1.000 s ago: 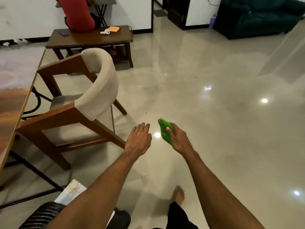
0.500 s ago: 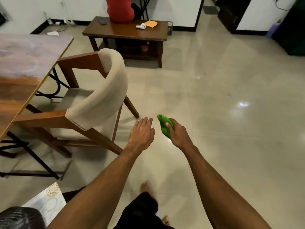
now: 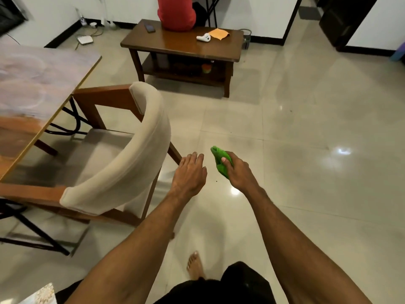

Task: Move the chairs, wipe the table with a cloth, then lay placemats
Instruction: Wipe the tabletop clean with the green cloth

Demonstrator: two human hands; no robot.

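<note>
- The floor (image 3: 306, 150) is glossy cream tile with thin joints, and it mirrors ceiling lights as bright spots to the right of the wooden armchair with a curved beige padded back (image 3: 140, 154).
- Left of the armchair stands the dining table (image 3: 32, 88), a wood top with a thin golden edge on black metal legs. The chair's seat faces it.
- Beyond the armchair, by the white wall with its dark skirting, is a low dark brown wooden coffee table (image 3: 182, 46) with a lower shelf.
- On it lie a white handheld controller (image 3: 203, 37), an orange sheet (image 3: 219, 33) and a dark phone (image 3: 150, 28). A person in a red top (image 3: 176, 12) sits at its far edge.
- The left hand (image 3: 190, 172) hovers just right of the armchair's back, fingers straight and close together, holding nothing.
- The right hand (image 3: 238, 172), right of the left one, has its fingers curled round a bunched green cloth (image 3: 220, 157), thumb pressed on top.
- A bare foot (image 3: 195, 265) rests on the tiles nearer the camera than the armchair.
</note>
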